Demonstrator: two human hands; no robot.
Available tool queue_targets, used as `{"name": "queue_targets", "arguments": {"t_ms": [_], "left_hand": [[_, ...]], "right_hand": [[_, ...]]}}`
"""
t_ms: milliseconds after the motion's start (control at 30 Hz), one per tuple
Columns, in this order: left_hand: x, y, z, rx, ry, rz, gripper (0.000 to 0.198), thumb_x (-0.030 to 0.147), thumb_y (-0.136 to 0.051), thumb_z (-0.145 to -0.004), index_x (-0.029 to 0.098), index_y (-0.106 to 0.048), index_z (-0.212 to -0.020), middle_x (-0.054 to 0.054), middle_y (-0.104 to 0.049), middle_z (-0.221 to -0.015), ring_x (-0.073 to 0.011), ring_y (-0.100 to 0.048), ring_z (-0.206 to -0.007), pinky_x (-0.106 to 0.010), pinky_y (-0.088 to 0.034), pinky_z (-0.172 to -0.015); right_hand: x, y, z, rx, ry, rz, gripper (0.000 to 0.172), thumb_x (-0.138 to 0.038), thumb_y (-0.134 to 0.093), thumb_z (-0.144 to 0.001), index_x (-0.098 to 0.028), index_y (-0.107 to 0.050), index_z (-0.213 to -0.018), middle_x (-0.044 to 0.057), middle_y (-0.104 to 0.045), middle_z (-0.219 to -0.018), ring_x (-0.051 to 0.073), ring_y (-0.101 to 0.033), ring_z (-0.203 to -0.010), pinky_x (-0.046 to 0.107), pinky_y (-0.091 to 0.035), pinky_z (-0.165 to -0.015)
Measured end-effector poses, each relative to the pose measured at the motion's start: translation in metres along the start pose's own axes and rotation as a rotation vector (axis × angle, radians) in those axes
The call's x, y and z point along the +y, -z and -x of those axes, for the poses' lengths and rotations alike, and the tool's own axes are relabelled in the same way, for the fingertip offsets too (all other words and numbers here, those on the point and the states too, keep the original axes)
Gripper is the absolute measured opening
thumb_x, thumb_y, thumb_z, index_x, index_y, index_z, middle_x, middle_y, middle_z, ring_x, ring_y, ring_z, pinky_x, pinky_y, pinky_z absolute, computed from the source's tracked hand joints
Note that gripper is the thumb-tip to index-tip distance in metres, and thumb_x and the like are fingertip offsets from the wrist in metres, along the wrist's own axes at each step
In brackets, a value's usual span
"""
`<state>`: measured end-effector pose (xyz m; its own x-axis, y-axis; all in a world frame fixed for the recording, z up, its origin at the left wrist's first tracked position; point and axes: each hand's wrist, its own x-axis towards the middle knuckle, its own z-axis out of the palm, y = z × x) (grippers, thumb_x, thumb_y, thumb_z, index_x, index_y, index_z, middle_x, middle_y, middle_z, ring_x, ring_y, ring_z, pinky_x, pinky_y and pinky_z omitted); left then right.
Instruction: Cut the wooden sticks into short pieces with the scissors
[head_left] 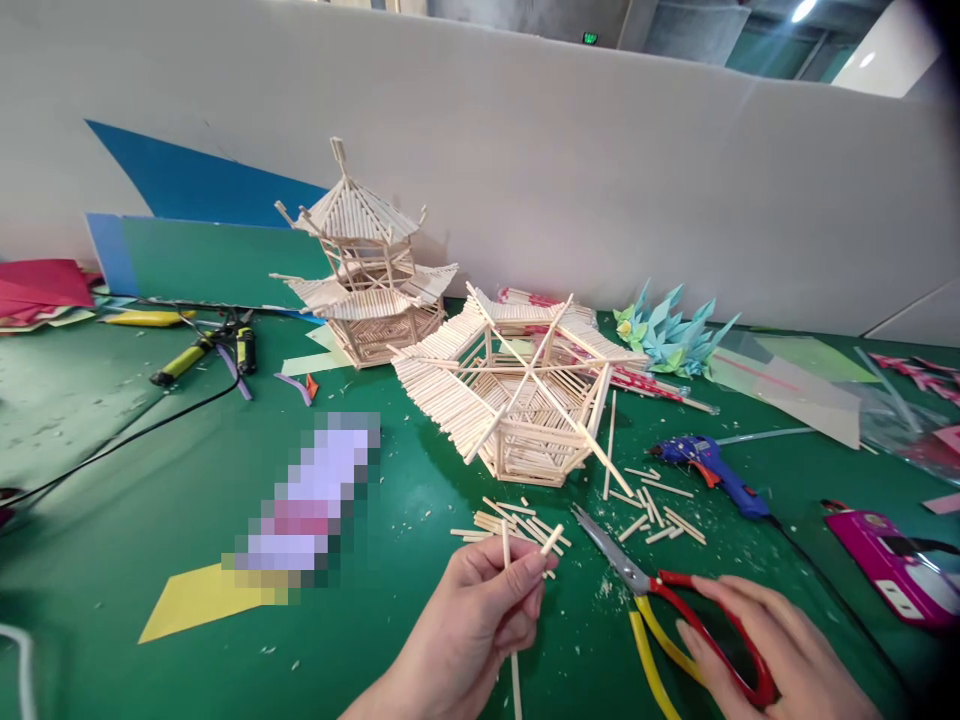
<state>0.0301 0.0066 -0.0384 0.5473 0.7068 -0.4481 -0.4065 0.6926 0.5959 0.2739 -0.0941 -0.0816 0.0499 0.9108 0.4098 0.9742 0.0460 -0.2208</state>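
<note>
In my left hand [487, 625], a thin wooden stick [514, 680] stands upright, pinched between thumb and fingers beside a short stick piece [553, 540]. My right hand [772, 650] has its thumb and fingers about the red handles of a pair of scissors [634, 570], whose blades point at the stick pieces. Yellow handles [651, 665] of another tool lie under the scissors. Short cut sticks [517, 520] lie just beyond my left hand. Behind them stands a six-sided stick structure [525, 400] with partly covered roof sides and crossed sticks over its open top.
A finished-looking stick pagoda [360, 270] stands behind. To the right are a blue glue gun [712, 470], a magenta power strip [892, 565] and folded-paper leaves [675, 335]. Wire cutters [202, 350], yellow paper [187, 600] and a pixelated object [315, 500] lie left.
</note>
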Motion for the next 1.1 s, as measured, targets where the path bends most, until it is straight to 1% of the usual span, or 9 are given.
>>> {"name": "queue_targets", "arguments": {"t_ms": [33, 100, 167, 233, 333, 467, 600, 800, 1100], "left_hand": [[-0.002, -0.002, -0.001, -0.014, 0.017, 0.001, 0.018, 0.026, -0.069, -0.071, 0.009, -0.063, -0.068, 0.005, -0.045, -0.047, 0.0002, -0.021, -0.036, -0.020, -0.010, -0.042], [-0.006, -0.007, -0.001, -0.050, 0.055, -0.004, 0.018, 0.026, -0.068, -0.072, 0.009, -0.063, -0.070, 0.005, -0.046, -0.048, 0.0000, -0.022, -0.036, -0.020, -0.010, -0.042], [-0.009, -0.011, 0.000, -0.090, 0.082, -0.007, 0.018, 0.026, -0.067, -0.073, 0.009, -0.063, -0.070, 0.004, -0.047, -0.049, -0.0003, -0.022, -0.036, -0.020, -0.010, -0.042], [-0.010, -0.012, 0.001, -0.116, 0.092, -0.011, 0.018, 0.027, -0.065, -0.074, 0.009, -0.062, -0.070, 0.003, -0.047, -0.049, -0.0007, -0.022, -0.036, -0.020, -0.010, -0.042], [-0.009, -0.011, 0.004, -0.100, 0.090, -0.002, 0.018, 0.026, -0.065, -0.075, 0.010, -0.061, -0.068, 0.002, -0.048, -0.052, -0.0014, -0.025, -0.038, -0.020, -0.014, -0.042], [-0.006, -0.009, 0.005, -0.056, 0.085, 0.055, 0.019, 0.026, -0.064, -0.074, 0.009, -0.061, -0.066, -0.002, -0.053, -0.063, -0.0034, -0.033, -0.044, -0.019, -0.022, -0.044], [-0.005, -0.008, 0.004, -0.061, 0.033, -0.043, 0.024, 0.030, -0.062, -0.076, 0.008, -0.063, -0.069, -0.003, -0.053, -0.059, -0.0061, -0.041, -0.046, -0.020, -0.028, -0.046], [-0.005, -0.010, 0.005, -0.096, -0.022, -0.182, 0.028, 0.031, -0.054, -0.082, 0.008, -0.064, -0.069, -0.004, -0.056, -0.060, -0.0059, -0.043, -0.042, -0.020, -0.028, -0.045], [-0.009, -0.006, 0.003, -0.089, -0.030, -0.180, 0.030, 0.034, -0.056, -0.081, 0.009, -0.061, -0.063, -0.003, -0.057, -0.056, -0.0050, -0.039, -0.039, -0.020, -0.025, -0.042]], "right_hand": [[-0.014, 0.004, -0.009, 0.009, -0.009, -0.127, 0.027, -0.036, -0.058, -0.077, -0.022, -0.058, -0.101, 0.009, -0.064, -0.091, 0.023, -0.065, -0.078, 0.031, -0.055, -0.069], [-0.045, 0.008, -0.030, -0.104, -0.066, -0.451, 0.017, -0.029, -0.053, -0.083, -0.025, -0.057, -0.099, 0.004, -0.065, -0.086, 0.016, -0.065, -0.074, 0.020, -0.054, -0.063], [-0.073, 0.005, -0.049, -0.158, -0.184, -0.770, 0.016, -0.028, -0.049, -0.086, -0.026, -0.058, -0.099, 0.001, -0.065, -0.084, 0.013, -0.064, -0.069, 0.016, -0.052, -0.059], [-0.091, 0.000, -0.063, -0.175, -0.269, -0.946, 0.011, -0.029, -0.052, -0.085, -0.024, -0.062, -0.086, -0.001, -0.064, -0.075, 0.012, -0.061, -0.066, 0.016, -0.050, -0.061], [-0.100, -0.006, -0.077, -0.245, -0.372, -1.109, 0.016, -0.031, -0.055, -0.083, -0.022, -0.063, -0.073, -0.004, -0.059, -0.062, 0.010, -0.057, -0.059, 0.017, -0.047, -0.060], [-0.097, -0.006, -0.089, -0.448, -0.412, -1.314, 0.021, -0.034, -0.055, -0.083, -0.019, -0.061, -0.069, -0.003, -0.061, -0.059, 0.011, -0.057, -0.056, 0.022, -0.046, -0.058], [-0.098, -0.008, -0.092, -0.546, -0.405, -1.306, 0.026, -0.036, -0.054, -0.083, -0.017, -0.059, -0.067, -0.003, -0.056, -0.054, 0.012, -0.054, -0.052, 0.024, -0.044, -0.053], [-0.102, -0.014, -0.084, -0.437, -0.379, -1.180, 0.026, -0.037, -0.054, -0.083, -0.018, -0.056, -0.065, -0.006, -0.047, -0.049, 0.009, -0.045, -0.045, 0.022, -0.037, -0.047], [-0.104, -0.013, -0.082, -0.271, -0.291, -0.991, 0.022, -0.035, -0.054, -0.082, -0.019, -0.058, -0.067, -0.002, -0.050, -0.062, 0.012, -0.048, -0.056, 0.023, -0.041, -0.051]]}}
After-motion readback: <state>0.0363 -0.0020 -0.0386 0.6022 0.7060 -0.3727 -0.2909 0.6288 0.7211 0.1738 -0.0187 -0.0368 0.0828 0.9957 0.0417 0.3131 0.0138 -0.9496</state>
